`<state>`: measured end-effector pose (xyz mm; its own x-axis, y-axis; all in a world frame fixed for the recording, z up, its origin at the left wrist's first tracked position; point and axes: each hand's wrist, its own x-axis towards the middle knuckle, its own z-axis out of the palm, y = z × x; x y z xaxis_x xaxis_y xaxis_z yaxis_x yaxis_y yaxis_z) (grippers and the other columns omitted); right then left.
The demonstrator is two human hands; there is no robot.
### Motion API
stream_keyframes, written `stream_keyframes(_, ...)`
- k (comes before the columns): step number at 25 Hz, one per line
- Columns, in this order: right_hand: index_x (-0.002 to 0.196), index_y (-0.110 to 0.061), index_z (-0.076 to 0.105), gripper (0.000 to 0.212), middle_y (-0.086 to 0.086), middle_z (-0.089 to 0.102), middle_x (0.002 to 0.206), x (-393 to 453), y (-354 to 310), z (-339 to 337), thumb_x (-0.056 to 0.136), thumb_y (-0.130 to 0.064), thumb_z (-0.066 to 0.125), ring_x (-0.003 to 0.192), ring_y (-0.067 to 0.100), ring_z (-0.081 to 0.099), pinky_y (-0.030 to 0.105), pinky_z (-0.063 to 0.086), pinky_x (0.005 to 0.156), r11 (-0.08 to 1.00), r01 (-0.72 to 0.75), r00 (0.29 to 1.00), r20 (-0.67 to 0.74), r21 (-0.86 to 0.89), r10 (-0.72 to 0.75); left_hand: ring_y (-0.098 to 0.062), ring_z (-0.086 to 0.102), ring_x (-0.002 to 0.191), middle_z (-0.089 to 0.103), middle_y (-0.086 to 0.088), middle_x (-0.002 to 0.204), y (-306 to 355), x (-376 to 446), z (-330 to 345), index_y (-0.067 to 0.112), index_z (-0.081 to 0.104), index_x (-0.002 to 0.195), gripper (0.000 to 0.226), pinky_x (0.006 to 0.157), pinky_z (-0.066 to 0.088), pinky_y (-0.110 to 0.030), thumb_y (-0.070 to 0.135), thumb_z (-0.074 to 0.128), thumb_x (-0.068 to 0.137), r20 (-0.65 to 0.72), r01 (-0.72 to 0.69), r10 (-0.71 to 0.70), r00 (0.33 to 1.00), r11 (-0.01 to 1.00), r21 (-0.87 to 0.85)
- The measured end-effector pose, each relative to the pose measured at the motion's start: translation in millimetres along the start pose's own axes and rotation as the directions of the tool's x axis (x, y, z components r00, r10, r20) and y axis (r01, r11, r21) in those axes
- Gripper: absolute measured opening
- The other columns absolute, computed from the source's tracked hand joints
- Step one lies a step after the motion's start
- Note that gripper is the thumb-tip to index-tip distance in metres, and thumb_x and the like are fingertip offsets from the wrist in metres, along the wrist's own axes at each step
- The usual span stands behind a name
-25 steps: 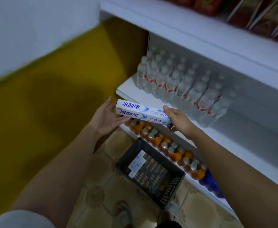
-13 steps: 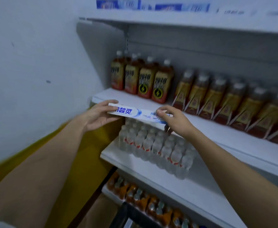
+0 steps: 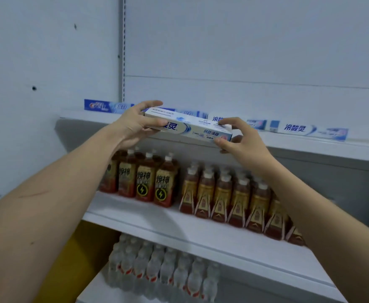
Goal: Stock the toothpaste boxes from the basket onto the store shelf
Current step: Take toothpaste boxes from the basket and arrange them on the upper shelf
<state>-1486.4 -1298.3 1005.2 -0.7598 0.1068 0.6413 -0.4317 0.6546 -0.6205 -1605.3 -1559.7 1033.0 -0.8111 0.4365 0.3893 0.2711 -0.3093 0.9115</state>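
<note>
I hold a long white and blue toothpaste box (image 3: 192, 127) level in front of the top shelf's edge (image 3: 310, 147). My left hand (image 3: 135, 125) grips its left end and my right hand (image 3: 240, 141) pinches its right end. Behind it, several toothpaste boxes lie in a row along the top shelf: one at the far left (image 3: 105, 106), one at the right (image 3: 310, 130). The basket is out of view.
On the shelf below stand dark drink bottles with lightning labels (image 3: 145, 182) and gold-labelled bottles (image 3: 231, 197). Lower still is a block of clear water bottles (image 3: 164, 272). A white wall (image 3: 37, 62) closes the left side.
My view swung up from the floor basket to the top shelf. Both hands lifted the toothpaste box from the lower shelves to the top shelf's edge.
</note>
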Motion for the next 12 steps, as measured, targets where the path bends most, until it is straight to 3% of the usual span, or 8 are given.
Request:
stream_keyframes(2,0.114,-0.035,0.058,0.031,0.001,0.054,0.123,11.0,-1.6,-25.8,0.087,-0.026,0.071,0.075,0.016,0.073,0.033,0.058,0.064,0.998,0.017,0.999,-0.049,-0.057,-0.019,-0.025,0.069,0.1,0.062,-0.013,0.117,6.3,16.2,22.9,0.012,0.055,0.13,0.067,0.086,0.058,-0.034,-0.009,0.075,0.069,0.0,-0.04,0.04,0.999,0.996,0.086)
stream_keyframes(5,0.117,-0.029,0.058,0.031,0.003,0.057,0.12,31.5,2.6,-59.0,0.089,-0.019,0.068,0.078,0.023,0.071,0.018,0.043,0.048,0.992,-0.004,0.993,-0.117,-0.129,-0.011,-0.021,0.069,0.1,0.06,-0.011,0.117,10.0,40.7,54.2,0.012,0.057,0.125,0.058,0.085,0.058,-0.033,0.001,0.08,0.073,-0.044,-0.139,0.153,0.987,0.964,0.229)
stream_keyframes(9,0.122,-0.027,0.055,0.039,0.007,0.05,0.111,60.3,15.5,-90.5,0.089,-0.007,0.057,0.087,0.03,0.061,0.033,0.051,0.068,0.96,-0.122,0.989,-0.116,-0.251,0.095,-0.009,0.063,0.094,0.065,0.002,0.107,-1.0,70.5,89.7,0.018,0.058,0.124,0.061,0.08,0.05,-0.022,0.028,0.086,0.071,-0.046,-0.176,0.245,0.968,0.803,0.57)
stream_keyframes(12,0.128,-0.024,0.05,0.044,0.008,0.048,0.113,86.3,26.0,-100.8,0.089,-0.002,0.051,0.075,0.02,0.052,0.029,0.046,0.06,0.921,-0.228,0.974,-0.072,-0.315,0.216,-0.013,0.06,0.096,0.062,0.001,0.11,-13.6,91.8,109.7,0.017,0.058,0.121,0.06,0.069,0.044,-0.018,0.037,0.084,0.072,-0.043,-0.147,0.244,0.969,0.709,0.69)
